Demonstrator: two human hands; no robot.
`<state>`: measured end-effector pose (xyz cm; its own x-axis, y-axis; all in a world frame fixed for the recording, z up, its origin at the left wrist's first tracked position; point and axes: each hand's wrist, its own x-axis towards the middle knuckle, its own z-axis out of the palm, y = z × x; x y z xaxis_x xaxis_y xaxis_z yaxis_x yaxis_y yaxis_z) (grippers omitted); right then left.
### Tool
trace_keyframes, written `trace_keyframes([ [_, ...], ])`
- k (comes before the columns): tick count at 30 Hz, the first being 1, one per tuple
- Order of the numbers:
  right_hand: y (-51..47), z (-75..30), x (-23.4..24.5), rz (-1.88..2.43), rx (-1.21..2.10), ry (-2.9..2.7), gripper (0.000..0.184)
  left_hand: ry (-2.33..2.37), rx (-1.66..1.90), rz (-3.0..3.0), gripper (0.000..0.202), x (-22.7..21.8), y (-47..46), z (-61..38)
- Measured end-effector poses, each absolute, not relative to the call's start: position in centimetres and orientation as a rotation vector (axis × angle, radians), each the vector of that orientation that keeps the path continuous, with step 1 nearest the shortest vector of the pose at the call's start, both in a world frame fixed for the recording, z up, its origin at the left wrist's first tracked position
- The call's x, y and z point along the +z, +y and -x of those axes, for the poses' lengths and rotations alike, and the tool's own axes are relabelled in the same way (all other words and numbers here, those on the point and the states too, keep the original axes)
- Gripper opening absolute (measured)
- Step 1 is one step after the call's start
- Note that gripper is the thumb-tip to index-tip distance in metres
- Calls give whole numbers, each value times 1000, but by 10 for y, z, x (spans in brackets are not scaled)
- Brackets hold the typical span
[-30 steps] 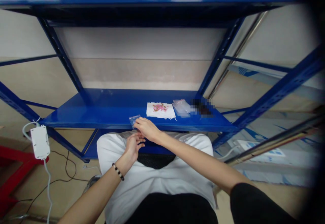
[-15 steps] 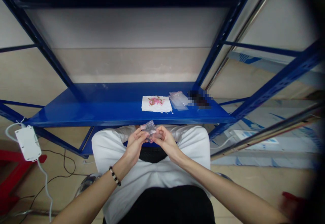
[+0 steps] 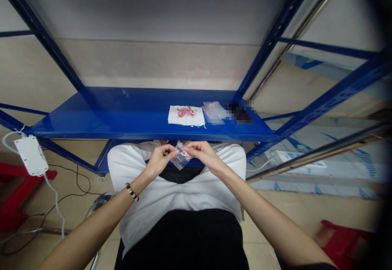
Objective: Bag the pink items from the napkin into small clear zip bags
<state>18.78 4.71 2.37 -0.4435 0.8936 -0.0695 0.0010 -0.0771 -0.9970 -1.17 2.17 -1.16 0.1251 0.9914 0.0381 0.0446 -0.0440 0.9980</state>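
Both hands pinch one small clear plastic bag (image 3: 181, 158) over my lap, just below the front edge of the blue metal shelf (image 3: 122, 119). My left hand (image 3: 159, 159), with a beaded bracelet on the wrist, grips the bag's left top corner. My right hand (image 3: 202, 153) grips the right top corner. The bag hangs crumpled between them. On the shelf beyond lies a white cloth with a pink embroidered pattern (image 3: 186, 115), and beside it a pile of clear plastic bags (image 3: 214, 111).
A blurred dark object (image 3: 240, 112) lies at the shelf's right end. Blue uprights (image 3: 269, 45) frame the bay. A white power adapter with cable (image 3: 29, 155) hangs at the left. Red frame parts (image 3: 18, 196) sit on the floor on the left and at the lower right.
My right hand lifted the small bag off the shelf's front edge and brought it down to my lap, where my left hand joined in gripping it. The view tilted downward.
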Motion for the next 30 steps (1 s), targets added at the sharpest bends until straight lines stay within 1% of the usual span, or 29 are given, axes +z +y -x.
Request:
trace_keyframes([
  [6,41,-193,25,1026,1767,-1567,30,1230,1111,-1595,22,-5,23,16],
  [8,38,-193,23,1060,1785,-1551,31,1288,1206,-1731,16,1,19,15],
  [10,36,-193,20,1094,1768,-1497,32,1354,1337,-1833,15,6,15,13],
  [12,34,-191,16,1109,1737,-1442,32,1382,1372,-1862,12,10,11,11],
  [13,33,-190,14,1109,1726,-1423,31,1366,1332,-1855,14,11,10,10],
  [17,32,-187,8,1078,1699,-1432,31,1169,1073,-1659,32,7,8,5],
  [21,30,-184,5,1038,1657,-1550,30,961,940,-1392,39,-1,8,-2],
  [25,28,-182,5,1001,1664,-1592,32,882,915,-1241,39,-6,3,-5],
  [30,27,-184,13,918,1721,-1595,30,815,935,-1201,34,-3,1,-3],
])
